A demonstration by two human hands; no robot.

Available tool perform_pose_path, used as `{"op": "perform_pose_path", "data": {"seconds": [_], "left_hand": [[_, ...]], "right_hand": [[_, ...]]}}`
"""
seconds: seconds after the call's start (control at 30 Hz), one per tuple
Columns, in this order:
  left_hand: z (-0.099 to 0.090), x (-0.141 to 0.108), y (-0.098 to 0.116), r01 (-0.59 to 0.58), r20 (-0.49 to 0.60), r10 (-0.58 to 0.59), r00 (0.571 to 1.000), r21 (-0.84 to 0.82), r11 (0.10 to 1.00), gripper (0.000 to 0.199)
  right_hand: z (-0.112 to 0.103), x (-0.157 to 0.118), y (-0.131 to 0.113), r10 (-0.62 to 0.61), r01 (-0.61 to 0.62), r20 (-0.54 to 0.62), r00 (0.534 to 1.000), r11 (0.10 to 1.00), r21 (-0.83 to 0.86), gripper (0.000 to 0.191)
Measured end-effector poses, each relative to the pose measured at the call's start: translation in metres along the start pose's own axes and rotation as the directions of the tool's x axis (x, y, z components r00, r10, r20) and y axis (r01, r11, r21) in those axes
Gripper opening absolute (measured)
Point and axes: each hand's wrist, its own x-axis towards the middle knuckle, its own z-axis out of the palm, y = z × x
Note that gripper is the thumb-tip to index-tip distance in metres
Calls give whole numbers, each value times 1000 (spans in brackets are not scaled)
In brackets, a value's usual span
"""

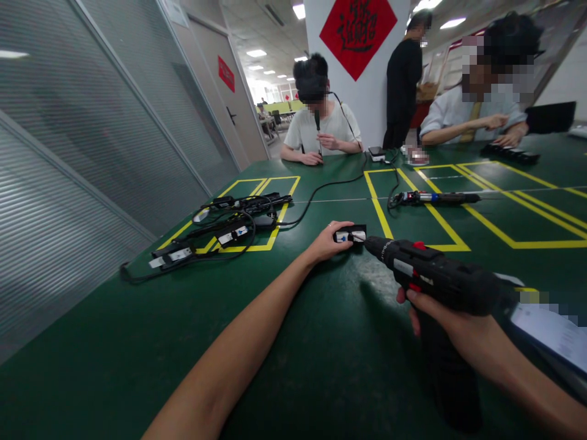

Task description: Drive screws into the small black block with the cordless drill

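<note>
Near the middle of the green table [284, 324], my left hand [329, 241] grips a small black block [351, 234] with white labels and a bit of blue on its face. My right hand [440, 311] is wrapped round the handle of a black power drill [435, 272] with red parts. The drill points left, and its chuck is close to the right end of the block. Whether the bit touches the block is too small to tell.
Black adapters with cables [233, 229] lie at the left. A pen-like electric tool [435, 197] lies beyond the drill. Yellow tape rectangles [452, 248] mark the table. A phone-like device [550, 336] is at the right. Two people sit across the table; another stands behind.
</note>
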Motion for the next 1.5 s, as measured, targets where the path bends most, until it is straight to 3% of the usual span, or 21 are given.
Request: {"op": "perform_pose_path", "data": {"seconds": [0.4, 0.67, 0.87, 1.33, 1.5], "left_hand": [[0, -1, 2, -2, -8, 2, 1000, 1, 1000, 55], [2, 0, -1, 4, -7, -4, 1000, -6, 1000, 55], [1, 0, -3, -23, -3, 23, 1000, -10, 1000, 55], [-1, 0, 2, -15, -1, 15, 1000, -1, 1000, 54], [0, 1, -1, -8, -1, 8, 1000, -18, 1000, 55]], "right_hand": [[-1, 2, 9, 25, -25, -1, 1000, 999, 33, 26], [-2, 4, 9, -43, 43, 18, 999, 999, 28, 23], [-1, 3, 10, 18, -19, 23, 1000, 998, 62, 25], [2, 0, 5, 10, -10, 12, 1000, 1000, -15, 33], [2, 0, 4, -47, 47, -6, 999, 999, 1, 25]]}}
